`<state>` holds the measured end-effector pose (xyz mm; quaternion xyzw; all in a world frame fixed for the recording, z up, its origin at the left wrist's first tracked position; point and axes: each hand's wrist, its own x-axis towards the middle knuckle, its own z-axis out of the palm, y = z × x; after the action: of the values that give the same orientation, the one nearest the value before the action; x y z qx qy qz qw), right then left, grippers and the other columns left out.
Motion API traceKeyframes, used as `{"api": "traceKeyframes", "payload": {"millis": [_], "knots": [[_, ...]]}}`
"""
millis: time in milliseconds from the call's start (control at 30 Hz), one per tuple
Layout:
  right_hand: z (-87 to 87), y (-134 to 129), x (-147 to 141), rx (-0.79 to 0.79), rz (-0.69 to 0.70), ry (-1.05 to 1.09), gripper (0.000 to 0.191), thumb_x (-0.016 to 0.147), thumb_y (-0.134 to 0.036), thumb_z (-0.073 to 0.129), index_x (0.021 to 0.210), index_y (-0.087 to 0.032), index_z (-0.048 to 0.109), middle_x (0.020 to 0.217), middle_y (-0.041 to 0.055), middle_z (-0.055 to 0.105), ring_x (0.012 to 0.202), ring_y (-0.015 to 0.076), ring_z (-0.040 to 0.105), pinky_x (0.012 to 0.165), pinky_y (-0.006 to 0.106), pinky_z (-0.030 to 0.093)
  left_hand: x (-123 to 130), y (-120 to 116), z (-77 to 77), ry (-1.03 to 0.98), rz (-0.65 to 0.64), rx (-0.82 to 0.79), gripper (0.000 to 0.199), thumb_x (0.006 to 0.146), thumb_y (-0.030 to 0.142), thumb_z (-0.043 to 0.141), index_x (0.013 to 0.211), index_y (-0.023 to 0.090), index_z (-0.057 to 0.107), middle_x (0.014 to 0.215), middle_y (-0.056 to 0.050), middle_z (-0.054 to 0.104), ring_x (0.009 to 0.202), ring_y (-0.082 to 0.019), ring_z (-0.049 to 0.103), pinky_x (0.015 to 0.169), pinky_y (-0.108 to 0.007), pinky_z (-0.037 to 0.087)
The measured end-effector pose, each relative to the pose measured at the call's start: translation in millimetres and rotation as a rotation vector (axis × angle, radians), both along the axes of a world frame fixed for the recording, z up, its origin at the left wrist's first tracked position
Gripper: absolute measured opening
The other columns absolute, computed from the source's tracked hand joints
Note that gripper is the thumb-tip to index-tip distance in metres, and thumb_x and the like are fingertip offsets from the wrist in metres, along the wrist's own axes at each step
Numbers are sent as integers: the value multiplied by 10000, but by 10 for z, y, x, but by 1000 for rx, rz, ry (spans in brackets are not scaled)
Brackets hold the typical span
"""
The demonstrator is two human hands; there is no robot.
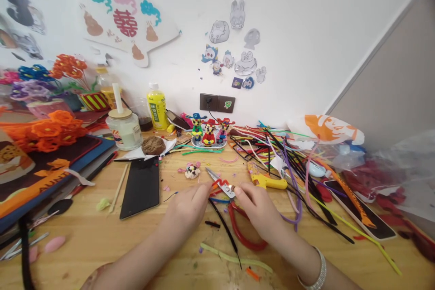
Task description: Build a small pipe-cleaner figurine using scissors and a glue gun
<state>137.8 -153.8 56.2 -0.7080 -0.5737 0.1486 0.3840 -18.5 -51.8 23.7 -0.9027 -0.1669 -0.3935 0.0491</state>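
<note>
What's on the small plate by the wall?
On the plate: three small figures in hats, side by side. They hide much of its surface, so anything directly beneath or behind them can't be seen.

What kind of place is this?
It looks like a craft table, maybe at home. There are lots of fuzzy colored stems, a yellow glue gun and red-handled scissors by the hands.

Left of the yellow bottle (157, 108) and above it, the wall poster (108, 20) bears a red "囍". The bottle's label (156, 109) has vertical Chinese characters, the top one "冰"; nearer and left of the bottle, an orange band (32, 195) reads "AUNT".
</note>
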Motion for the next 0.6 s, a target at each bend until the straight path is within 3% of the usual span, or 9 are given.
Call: {"api": "traceKeyframes", "payload": {"millis": [233, 600], "knots": [[-37, 33, 32, -27, -28, 55, 351, 842, -363, 398, 561, -168, 480, 522, -35, 463, 511, 102, 405, 481, 228, 267, -11, -25, 72, 58, -29, 168, 251, 842, 108, 324, 1008, 85, 509, 765, -113, 684, 659, -179, 640, 574, -269, 522], [-17, 23, 14, -56, -54, -93, 351, 843, -351, 387, 551, -170, 460, 518, -32, 463, 519, 102, 424, 492, 219, 267, 17, -51, 68, 87, -21, 154, 236, 852, 117, 314, 970, 74, 514, 726, -98, 677, 629, -165, 631, 560, -260, 516]]}}
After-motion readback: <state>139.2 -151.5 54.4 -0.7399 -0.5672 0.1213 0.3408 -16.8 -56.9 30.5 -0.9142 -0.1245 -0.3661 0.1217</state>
